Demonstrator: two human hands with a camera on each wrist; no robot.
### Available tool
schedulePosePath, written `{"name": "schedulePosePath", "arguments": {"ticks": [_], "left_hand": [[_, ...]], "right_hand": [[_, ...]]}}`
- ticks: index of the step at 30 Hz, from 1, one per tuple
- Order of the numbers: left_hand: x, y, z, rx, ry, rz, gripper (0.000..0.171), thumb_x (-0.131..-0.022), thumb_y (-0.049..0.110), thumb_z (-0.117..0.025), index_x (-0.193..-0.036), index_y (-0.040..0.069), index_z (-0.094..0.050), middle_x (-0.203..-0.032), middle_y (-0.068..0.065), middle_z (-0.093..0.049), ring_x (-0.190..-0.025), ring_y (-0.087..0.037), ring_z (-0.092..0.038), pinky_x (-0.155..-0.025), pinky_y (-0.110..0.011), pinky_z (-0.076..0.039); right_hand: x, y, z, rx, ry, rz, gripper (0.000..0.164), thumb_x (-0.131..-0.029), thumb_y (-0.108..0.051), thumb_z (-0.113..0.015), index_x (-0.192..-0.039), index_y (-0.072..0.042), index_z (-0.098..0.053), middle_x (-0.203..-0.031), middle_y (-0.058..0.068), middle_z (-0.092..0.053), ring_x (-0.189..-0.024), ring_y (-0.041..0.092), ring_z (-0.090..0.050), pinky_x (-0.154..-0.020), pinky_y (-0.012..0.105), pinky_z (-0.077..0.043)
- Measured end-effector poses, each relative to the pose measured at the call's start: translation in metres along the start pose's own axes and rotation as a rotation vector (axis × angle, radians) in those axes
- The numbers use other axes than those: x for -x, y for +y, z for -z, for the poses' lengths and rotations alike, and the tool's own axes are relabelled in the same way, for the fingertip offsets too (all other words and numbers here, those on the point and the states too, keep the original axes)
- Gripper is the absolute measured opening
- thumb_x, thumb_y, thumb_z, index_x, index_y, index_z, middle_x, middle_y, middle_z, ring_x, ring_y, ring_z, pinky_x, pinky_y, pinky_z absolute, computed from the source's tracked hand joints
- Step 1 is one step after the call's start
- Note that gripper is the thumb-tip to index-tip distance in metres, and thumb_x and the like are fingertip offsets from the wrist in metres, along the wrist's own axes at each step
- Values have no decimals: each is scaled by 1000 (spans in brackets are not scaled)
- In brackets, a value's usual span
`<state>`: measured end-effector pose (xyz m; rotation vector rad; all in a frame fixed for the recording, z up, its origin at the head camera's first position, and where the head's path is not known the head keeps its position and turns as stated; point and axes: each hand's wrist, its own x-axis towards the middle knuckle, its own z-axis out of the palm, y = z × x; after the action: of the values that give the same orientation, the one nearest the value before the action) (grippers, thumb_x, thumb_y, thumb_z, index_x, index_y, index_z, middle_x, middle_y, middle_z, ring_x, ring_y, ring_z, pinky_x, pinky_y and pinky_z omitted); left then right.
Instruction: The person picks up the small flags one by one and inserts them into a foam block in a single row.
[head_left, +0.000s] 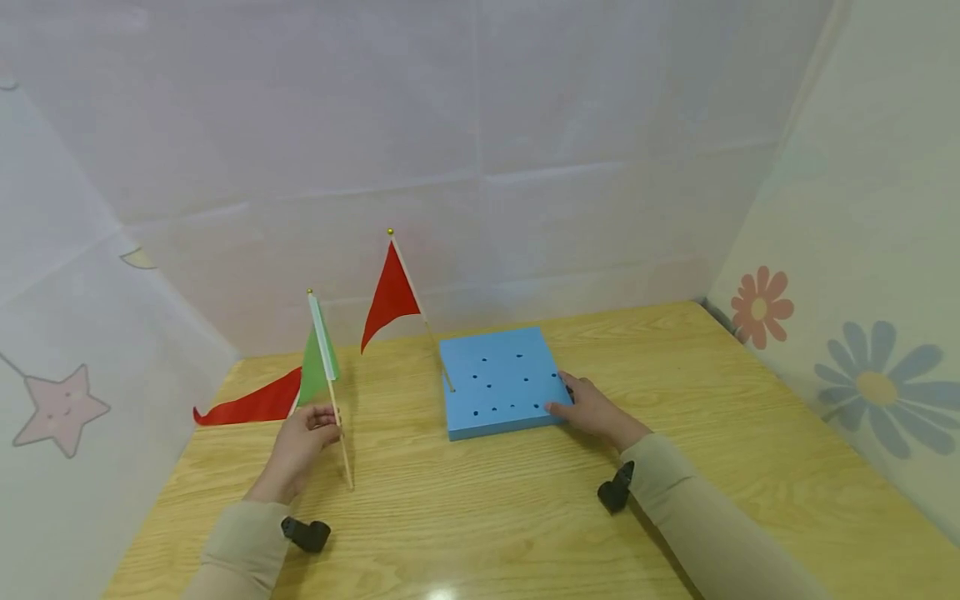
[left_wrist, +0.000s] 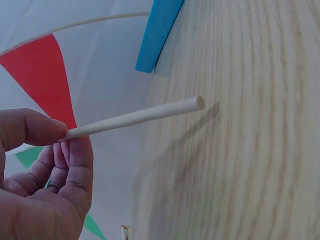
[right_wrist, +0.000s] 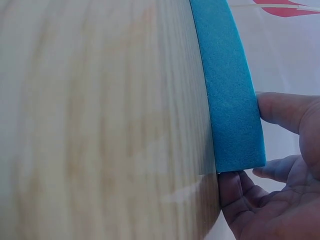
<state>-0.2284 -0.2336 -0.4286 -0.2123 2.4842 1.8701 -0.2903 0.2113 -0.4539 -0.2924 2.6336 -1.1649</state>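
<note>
My left hand [head_left: 302, 442] pinches the bare wooden stick of a green pennant flag [head_left: 321, 350] between thumb and fingers. The stick leans left at the top, and in the left wrist view its lower end [left_wrist: 199, 103] is free, above the wood. A blue foam block [head_left: 498, 375] with several holes in its top lies flat on the table. From its left side a red pennant flag [head_left: 392, 292] rises on a stick, tilted left. At the block's front right corner, my right hand [head_left: 596, 412] holds the edge, thumb on top and fingers against the side.
Another red pennant flag [head_left: 255, 400] lies beyond my left hand at the table's left. The wooden table [head_left: 465, 517] meets a pale cloth backdrop [head_left: 600, 208] behind and at both sides. A small black device [head_left: 306, 533] sits on each wrist.
</note>
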Motion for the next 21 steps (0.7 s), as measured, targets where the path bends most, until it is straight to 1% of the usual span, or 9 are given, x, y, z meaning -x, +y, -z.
{"name": "schedulePosePath", "arguments": {"ticks": [4, 8, 12, 16, 21], "left_hand": [[-1, 2, -5, -13, 21, -29, 28, -100, -6, -56, -126, -14, -48, -105, -10, -55, -93, -13, -53, -82, -26, -55], [-1, 8, -10, -25, 41, -60, 31, -101, -4, -56, -129, -12, -48, -112, -14, -55, -96, -14, -53, -84, -26, -55], [-2, 14, -18, -3, 78, -86, 31, -100, -4, -57, -129, -11, -49, -115, -17, -55, -96, -13, -55, -84, -25, -55], [-3, 22, -27, 15, 120, -128, 25, -100, -4, -57, -124, -9, -53, -114, -19, -57, -92, -11, -58, -79, -20, -54], [-5, 31, -40, 45, 143, -185, 21, -99, -5, -58, -120, -7, -54, -112, -18, -57, -90, -11, -59, -78, -18, -53]], "right_hand": [[0, 0, 0, -9, -6, -2, 78, -105, -21, -62, -158, 14, -16, -155, 43, -23, -144, 54, -29, -114, 61, -31], [0, 1, 0, -10, -8, 1, 78, -105, -21, -62, -158, 14, -15, -156, 42, -22, -145, 54, -27, -115, 61, -30], [-1, 0, -1, -19, -5, -2, 78, -105, -20, -62, -158, 13, -16, -157, 42, -22, -145, 53, -27, -115, 61, -30], [0, 1, -1, -24, -3, -10, 78, -105, -20, -62, -159, 12, -16, -157, 41, -22, -146, 53, -27, -115, 61, -30], [-1, 0, -1, -24, 0, -10, 78, -105, -21, -63, -159, 12, -17, -156, 42, -23, -145, 53, -29, -114, 61, -31]]}}
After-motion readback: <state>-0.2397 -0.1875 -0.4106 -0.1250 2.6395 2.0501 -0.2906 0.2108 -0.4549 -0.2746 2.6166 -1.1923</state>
